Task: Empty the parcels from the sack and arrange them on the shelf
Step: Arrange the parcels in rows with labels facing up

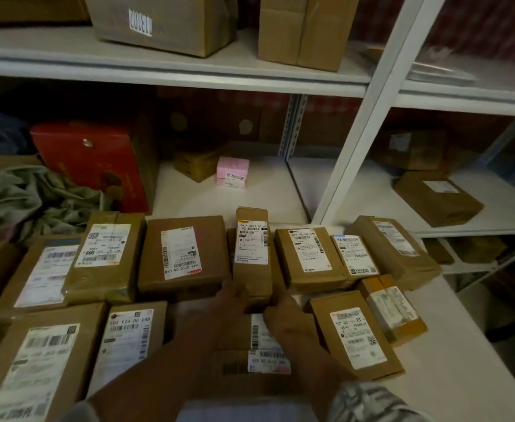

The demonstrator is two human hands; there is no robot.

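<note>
1. Nearest of all is a flat brown parcel (250,363) with a white label, lying on the white table (451,391) right under both forearms.
2. Both hands reach past it to a narrow upright-lying parcel (252,254). Left hand (235,303) has its fingers curled against that parcel's near left corner; right hand (283,312) curls round the near right corner. It looks like a two-handed grip on the near end, though the fingertips are hidden underneath.
3. Touching the left fingers sits a wide brown parcel (183,254); just beside the right fingers is another labelled parcel (308,257), with smaller ones beyond it. More parcels lie well left of the left hand.
4. Sack (33,199): the crumpled greenish cloth far up-left of the hands appears slack, so I judge most parcels are out.
5. Shelf (250,190) lies straight ahead of the fingers, holding a pink box (232,172) and a red box (94,162), with bare room between.
6. Risks: the parcels are packed tight, so lifting the narrow one could drag or tip its neighbours. Gripped at one end only, it may droop and slip. The small box (393,309) right of the right hand sits closest to the table's edge, and a knock could send it off.
</note>
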